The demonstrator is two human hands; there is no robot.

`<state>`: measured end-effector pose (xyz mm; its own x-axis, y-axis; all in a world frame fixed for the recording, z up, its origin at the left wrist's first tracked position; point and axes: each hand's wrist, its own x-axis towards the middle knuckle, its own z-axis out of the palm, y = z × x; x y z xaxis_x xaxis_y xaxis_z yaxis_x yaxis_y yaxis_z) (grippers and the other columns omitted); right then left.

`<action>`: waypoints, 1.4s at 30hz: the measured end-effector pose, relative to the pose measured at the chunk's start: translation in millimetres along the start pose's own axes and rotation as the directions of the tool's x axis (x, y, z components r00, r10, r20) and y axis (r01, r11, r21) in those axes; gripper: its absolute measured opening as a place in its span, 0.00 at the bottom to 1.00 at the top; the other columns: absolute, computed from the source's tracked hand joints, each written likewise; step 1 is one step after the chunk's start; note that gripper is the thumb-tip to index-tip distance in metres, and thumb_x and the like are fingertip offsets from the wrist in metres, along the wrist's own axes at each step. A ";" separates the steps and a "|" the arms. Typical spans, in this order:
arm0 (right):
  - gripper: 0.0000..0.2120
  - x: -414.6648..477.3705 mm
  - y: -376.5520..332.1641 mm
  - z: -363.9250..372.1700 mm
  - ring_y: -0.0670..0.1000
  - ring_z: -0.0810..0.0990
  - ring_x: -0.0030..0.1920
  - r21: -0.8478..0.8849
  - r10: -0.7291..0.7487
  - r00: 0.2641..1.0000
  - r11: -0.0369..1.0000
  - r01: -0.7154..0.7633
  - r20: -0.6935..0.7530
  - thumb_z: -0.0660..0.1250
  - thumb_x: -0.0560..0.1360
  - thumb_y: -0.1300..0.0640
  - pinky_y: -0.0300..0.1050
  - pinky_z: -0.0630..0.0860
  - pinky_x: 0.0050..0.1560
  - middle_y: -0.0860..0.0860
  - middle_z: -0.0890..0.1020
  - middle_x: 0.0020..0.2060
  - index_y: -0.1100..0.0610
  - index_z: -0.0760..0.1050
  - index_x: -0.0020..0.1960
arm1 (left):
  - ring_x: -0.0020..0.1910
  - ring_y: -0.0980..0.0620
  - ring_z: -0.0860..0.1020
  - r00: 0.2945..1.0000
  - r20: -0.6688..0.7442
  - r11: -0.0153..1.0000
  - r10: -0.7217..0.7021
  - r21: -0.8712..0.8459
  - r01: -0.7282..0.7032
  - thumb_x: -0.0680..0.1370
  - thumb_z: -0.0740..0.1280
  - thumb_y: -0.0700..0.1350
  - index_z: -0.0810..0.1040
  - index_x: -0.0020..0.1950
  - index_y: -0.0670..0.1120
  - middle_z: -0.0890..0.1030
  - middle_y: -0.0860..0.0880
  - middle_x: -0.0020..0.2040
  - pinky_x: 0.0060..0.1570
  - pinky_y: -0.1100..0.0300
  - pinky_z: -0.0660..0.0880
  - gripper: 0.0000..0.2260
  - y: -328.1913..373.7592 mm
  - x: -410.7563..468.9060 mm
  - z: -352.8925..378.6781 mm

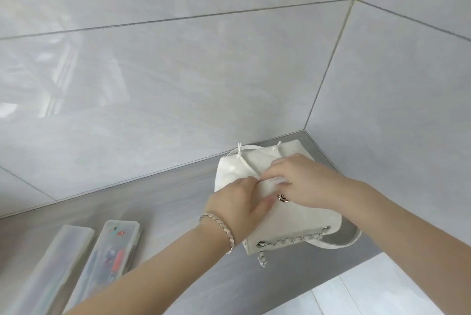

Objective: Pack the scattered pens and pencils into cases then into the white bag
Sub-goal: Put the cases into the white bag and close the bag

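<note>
A white bag [293, 223] with a silver chain and a round metal clasp lies on the grey ledge [165, 200] near the wall corner. My left hand [237, 202], with a bracelet on its wrist, grips the bag's front edge by the opening. My right hand [305, 179] rests over the bag's mouth, its fingers on a translucent case [276, 181] that sits partly inside; most of that case is hidden. Two more translucent pencil cases lie shut at the lower left: a plain one [58, 263] and one with coloured pens inside [112, 251].
Glossy grey wall tiles [204, 72] rise right behind the ledge and meet in a corner at the right. The ledge's front edge drops to white floor tiles [382, 289] at the lower right. The bag's strap [354, 238] loops out toward that edge.
</note>
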<state>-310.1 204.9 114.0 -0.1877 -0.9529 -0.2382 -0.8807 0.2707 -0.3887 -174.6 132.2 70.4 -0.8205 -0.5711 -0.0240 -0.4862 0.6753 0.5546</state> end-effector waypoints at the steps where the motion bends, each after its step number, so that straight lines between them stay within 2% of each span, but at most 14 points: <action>1: 0.20 4.9 -12.3 1.8 0.49 0.74 0.54 0.084 -0.011 1.000 0.996 0.010 0.012 0.59 0.74 0.66 0.40 0.72 0.46 0.47 0.79 0.53 0.48 0.77 0.59 | 0.44 0.49 0.77 0.996 -0.046 0.991 -0.082 -0.107 0.076 0.76 0.60 0.59 0.75 0.47 0.51 0.78 0.53 0.40 0.42 0.58 0.72 0.13 -7.5 -4.7 -5.2; 4: 0.16 27.9 -46.3 17.1 0.48 0.80 0.48 0.327 -0.052 0.998 0.944 0.043 0.019 0.61 0.73 0.66 0.44 0.77 0.50 0.47 0.81 0.51 0.51 0.79 0.55 | 0.36 0.52 0.74 0.941 -0.098 0.902 -0.323 -0.334 0.275 0.76 0.63 0.53 0.71 0.33 0.53 0.75 0.56 0.30 0.35 0.62 0.68 0.12 -40.5 -18.2 -25.5; 7: 0.16 55.0 -73.7 43.6 0.46 0.80 0.46 0.461 -0.091 0.995 0.883 0.093 -0.028 0.63 0.73 0.65 0.42 0.78 0.50 0.46 0.81 0.53 0.51 0.78 0.55 | 0.36 0.54 0.73 0.889 -0.162 0.877 -0.429 -0.310 0.367 0.77 0.62 0.54 0.70 0.33 0.55 0.74 0.57 0.30 0.35 0.62 0.66 0.13 -74.8 -35.4 -41.5; 12: 0.12 90.4 -92.6 108.8 0.46 0.76 0.56 0.393 -0.122 0.988 0.907 0.152 -0.099 0.65 0.73 0.60 0.36 0.70 0.54 0.47 0.81 0.54 0.53 0.78 0.55 | 0.39 0.50 0.75 0.820 -0.117 0.825 -0.560 -0.174 0.538 0.77 0.59 0.58 0.69 0.34 0.55 0.75 0.56 0.32 0.37 0.60 0.66 0.13 -133.6 -55.6 -31.4; 14: 0.08 93.4 -91.6 137.5 0.50 0.78 0.53 0.342 -0.147 0.975 0.919 0.198 -0.169 0.66 0.73 0.60 0.36 0.70 0.53 0.49 0.81 0.51 0.56 0.79 0.51 | 0.42 0.49 0.75 0.788 -0.043 0.784 -0.614 -0.143 0.604 0.78 0.58 0.57 0.69 0.37 0.54 0.76 0.53 0.36 0.39 0.60 0.66 0.12 -153.0 -62.2 -19.0; 16: 0.05 91.0 -89.3 162.0 0.53 0.80 0.48 0.304 -0.165 0.956 0.923 0.236 -0.243 0.70 0.69 0.58 0.43 0.73 0.52 0.51 0.82 0.47 0.58 0.79 0.44 | 0.43 0.48 0.75 0.763 0.013 0.753 -0.647 -0.151 0.641 0.78 0.57 0.57 0.71 0.41 0.53 0.76 0.52 0.38 0.40 0.60 0.67 0.11 -166.0 -67.0 -8.8; 19: 0.08 81.1 -81.7 194.1 0.51 0.79 0.50 0.231 -0.136 0.912 0.943 0.239 -0.388 0.71 0.64 0.52 0.37 0.68 0.55 0.50 0.82 0.49 0.55 0.77 0.38 | 0.43 0.48 0.75 0.753 0.050 0.739 -0.656 -0.158 0.655 0.78 0.58 0.56 0.71 0.41 0.52 0.76 0.51 0.39 0.42 0.61 0.68 0.10 -175.9 -63.3 -3.3; 22: 0.11 75.0 -77.8 212.0 0.45 0.72 0.57 0.313 -0.033 0.857 0.923 0.223 -0.514 0.68 0.66 0.48 0.29 0.63 0.60 0.49 0.80 0.54 0.56 0.78 0.37 | 0.42 0.48 0.74 0.759 0.106 0.736 -0.643 -0.190 0.650 0.78 0.59 0.54 0.70 0.38 0.52 0.75 0.52 0.37 0.42 0.62 0.67 0.11 -180.7 -56.2 -1.2; 24: 0.10 75.7 -76.4 218.2 0.45 0.72 0.58 0.361 0.037 0.838 0.912 0.195 -0.545 0.72 0.64 0.50 0.33 0.67 0.58 0.51 0.80 0.54 0.57 0.79 0.36 | 0.41 0.48 0.74 0.761 0.124 0.738 -0.637 -0.186 0.648 0.78 0.58 0.54 0.71 0.40 0.51 0.75 0.52 0.36 0.42 0.61 0.67 0.11 -181.3 -56.2 2.4; 26: 0.08 77.3 -77.7 224.5 0.47 0.74 0.55 0.289 0.029 0.808 0.941 0.177 -0.589 0.73 0.62 0.51 0.39 0.70 0.55 0.52 0.82 0.52 0.56 0.79 0.34 | 0.39 0.48 0.73 0.765 0.123 0.745 -0.632 -0.174 0.644 0.79 0.57 0.54 0.70 0.41 0.51 0.73 0.53 0.33 0.41 0.61 0.66 0.11 -182.7 -58.5 5.8; 29: 0.06 78.7 -85.5 233.4 0.51 0.76 0.54 0.144 -0.036 0.772 0.976 0.164 -0.634 0.68 0.68 0.51 0.45 0.70 0.54 0.50 0.82 0.52 0.52 0.80 0.35 | 0.37 0.49 0.71 0.776 0.136 0.752 -0.616 -0.191 0.631 0.79 0.57 0.54 0.69 0.38 0.51 0.71 0.54 0.31 0.39 0.61 0.67 0.12 -188.3 -59.5 6.8; 34: 0.08 83.3 -87.5 243.5 0.50 0.73 0.53 0.066 -0.071 0.719 0.985 0.161 -0.691 0.64 0.69 0.54 0.45 0.66 0.54 0.45 0.84 0.49 0.51 0.79 0.33 | 0.38 0.49 0.71 0.783 0.145 0.769 -0.605 -0.149 0.622 0.80 0.56 0.53 0.71 0.44 0.49 0.71 0.54 0.32 0.39 0.61 0.66 0.10 -189.9 -59.1 11.0; 39: 0.18 82.4 -81.3 258.7 0.50 0.73 0.54 0.006 -0.124 0.656 0.981 0.191 -0.744 0.56 0.78 0.52 0.46 0.65 0.54 0.43 0.84 0.48 0.53 0.79 0.34 | 0.42 0.47 0.74 0.773 0.155 0.769 -0.616 -0.096 0.632 0.80 0.54 0.52 0.75 0.53 0.47 0.76 0.49 0.41 0.43 0.60 0.70 0.13 -187.4 -58.5 18.5; 42: 0.20 88.2 -73.0 260.8 0.51 0.73 0.54 -0.034 -0.181 0.670 0.974 0.226 -0.720 0.54 0.79 0.53 0.47 0.65 0.53 0.41 0.84 0.45 0.53 0.81 0.37 | 0.50 0.45 0.78 0.765 0.192 0.772 -0.614 -0.055 0.633 0.80 0.53 0.52 0.75 0.56 0.47 0.80 0.47 0.48 0.49 0.57 0.72 0.14 -190.7 -54.1 22.0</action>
<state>-149.0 136.8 -110.7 -0.2799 -0.7855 0.5519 -0.9146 0.0434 -0.4021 -44.1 44.6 -52.4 -0.3873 -0.7620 -0.5191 -0.8784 0.1339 0.4588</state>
